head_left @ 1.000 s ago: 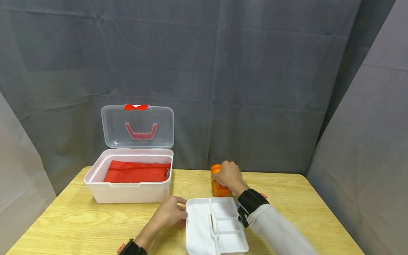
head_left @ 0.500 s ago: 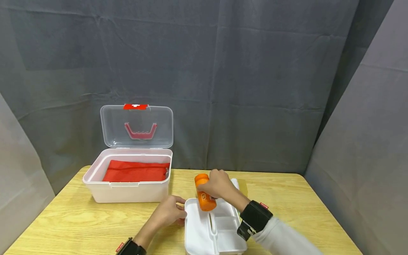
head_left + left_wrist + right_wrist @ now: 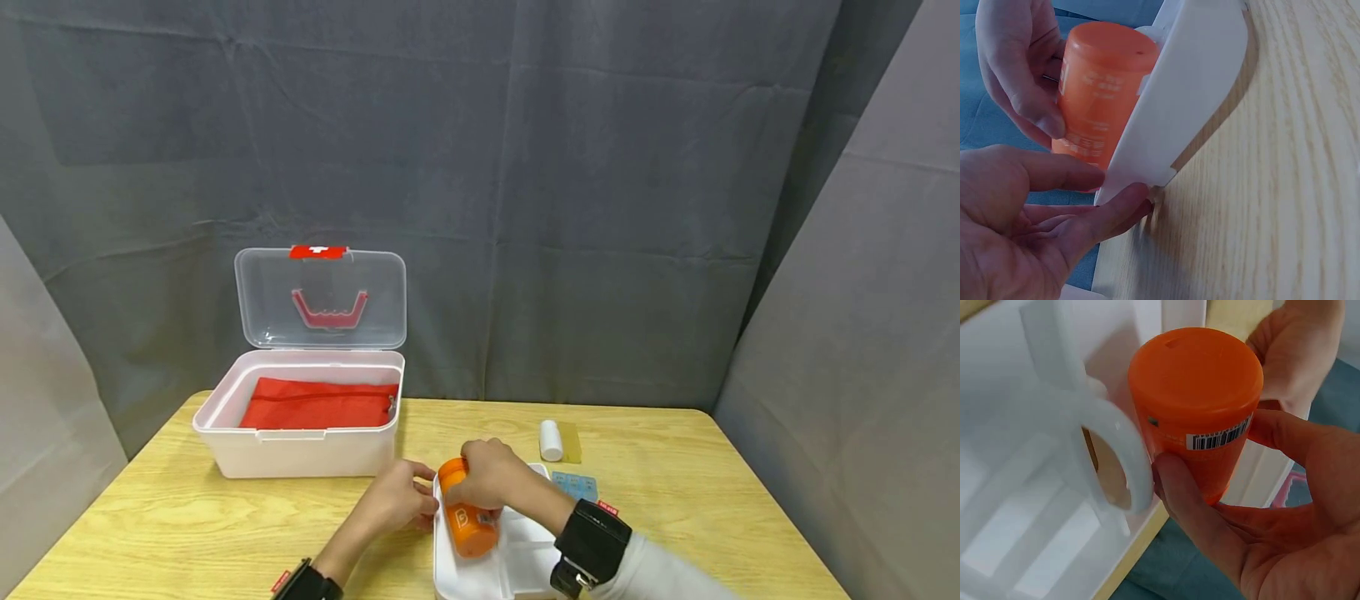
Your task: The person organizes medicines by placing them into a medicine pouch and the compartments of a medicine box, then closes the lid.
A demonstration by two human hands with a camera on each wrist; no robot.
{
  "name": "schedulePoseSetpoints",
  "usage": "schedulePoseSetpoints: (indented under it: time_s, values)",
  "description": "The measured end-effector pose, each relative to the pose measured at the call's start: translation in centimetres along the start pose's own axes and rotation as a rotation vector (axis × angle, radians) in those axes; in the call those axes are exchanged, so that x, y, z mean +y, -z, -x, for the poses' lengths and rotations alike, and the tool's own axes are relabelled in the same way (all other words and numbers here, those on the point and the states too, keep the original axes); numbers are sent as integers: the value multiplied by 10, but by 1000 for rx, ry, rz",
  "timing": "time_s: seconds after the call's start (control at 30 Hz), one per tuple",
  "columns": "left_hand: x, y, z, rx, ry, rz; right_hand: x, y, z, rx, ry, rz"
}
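Over wood [image 3: 225, 533], right hand [image 3: 491, 477] grips bottle [image 3: 472, 537], left hand [image 3: 397, 498] holds tray [image 3: 456, 577].

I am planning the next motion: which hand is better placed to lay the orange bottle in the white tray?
Probably the right hand: it grips the orange bottle, over or inside the white tray, while the left hand touches the tray's side.

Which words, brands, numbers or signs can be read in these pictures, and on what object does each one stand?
No word, brand or number is legible.
White cross sign: on the red latch of the clear lid.
Barcode: on the orange bottle; any digits are too small.
Other white print on the orange bottle: blurred.
White marks on the red tags of the black wristbands: too small.
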State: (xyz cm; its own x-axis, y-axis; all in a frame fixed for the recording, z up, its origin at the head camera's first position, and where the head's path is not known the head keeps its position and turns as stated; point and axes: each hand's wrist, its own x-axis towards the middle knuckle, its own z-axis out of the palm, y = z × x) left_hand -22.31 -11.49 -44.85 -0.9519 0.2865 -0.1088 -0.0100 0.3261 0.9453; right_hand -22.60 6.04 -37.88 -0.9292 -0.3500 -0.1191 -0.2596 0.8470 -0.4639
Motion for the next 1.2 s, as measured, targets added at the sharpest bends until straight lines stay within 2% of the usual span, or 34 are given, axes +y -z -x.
schedulePoseSetpoints:
  time_s: [0.2,0.4,0.7,0.9,1.03,1.2]
  values:
    - [-1,-1,0,-18,-13,43,1,-11,0,1,12,21]
    - [-2,-1,-1,-7,-13,19,1,-15,1,7,2,50]
    - [-2,-2,-1,-5,-9,17,-1,-12,5,-28,9,102]
    - [-4,-1,-1,-12,-28,27,-1,-3,6,-60,5,116]
    - [-4,-1,0,-14,-36,30,4,9,5,-20,8,115]
    - [-3,-1,0,-15,-28,36,17,25,8,81,10,86]
